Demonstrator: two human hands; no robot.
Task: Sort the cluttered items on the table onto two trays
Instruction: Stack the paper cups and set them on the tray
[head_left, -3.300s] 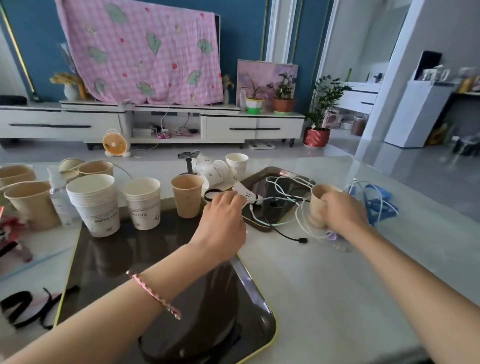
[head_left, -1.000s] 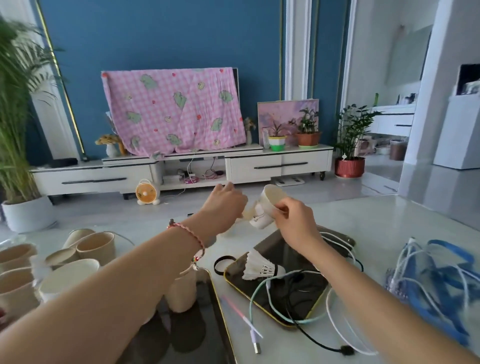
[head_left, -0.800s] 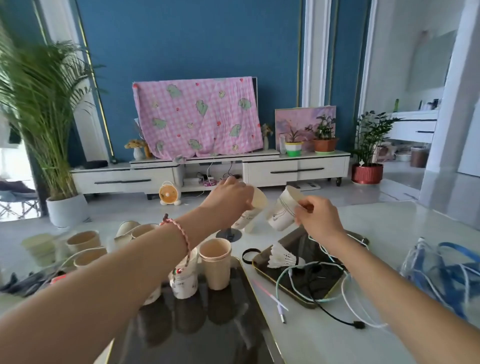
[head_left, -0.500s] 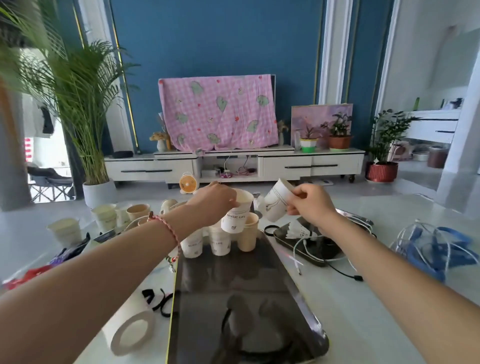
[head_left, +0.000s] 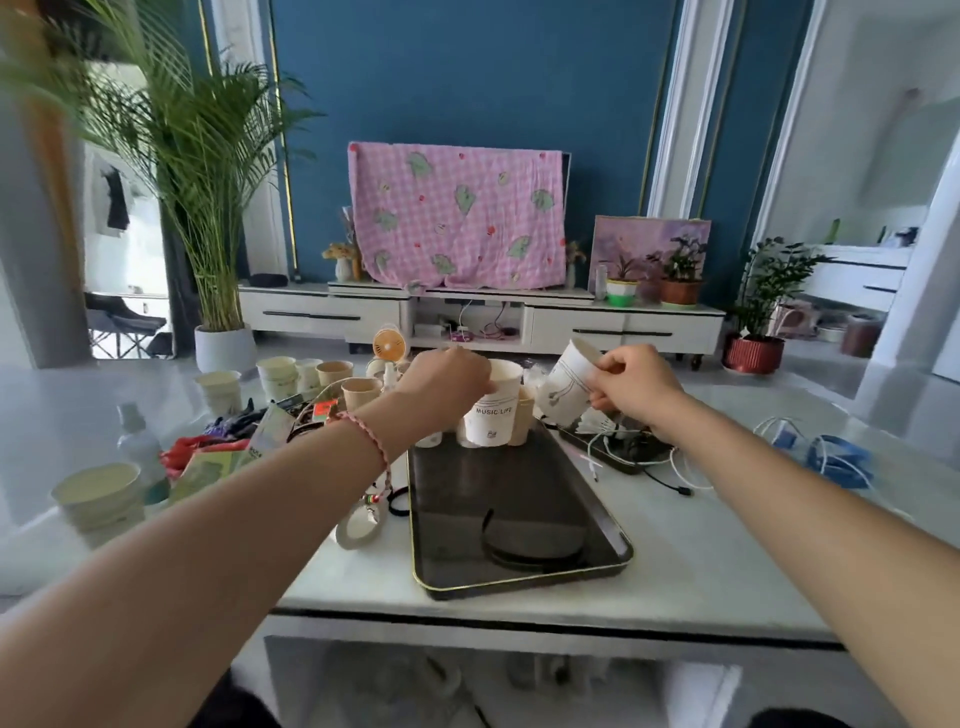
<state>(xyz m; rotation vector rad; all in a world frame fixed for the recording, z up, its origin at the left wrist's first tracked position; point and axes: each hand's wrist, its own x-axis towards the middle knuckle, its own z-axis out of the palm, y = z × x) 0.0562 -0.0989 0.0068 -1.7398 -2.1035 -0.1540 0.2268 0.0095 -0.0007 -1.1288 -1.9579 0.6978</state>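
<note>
Lettered cup (head_left: 492, 410) upright, lined cup (head_left: 565, 388) tilted

Single head-worn wide-angle view, facing forward and slightly down across pale glossy table (head_left: 675, 582). Forearms enter from lower corners, close to lens; left hand (head_left: 447, 382) and right hand (head_left: 631, 387) sit mid-frame. Near table edge low in frame; dark blue wall (head_left: 467, 78) fills upper centre, farther off.
</note>
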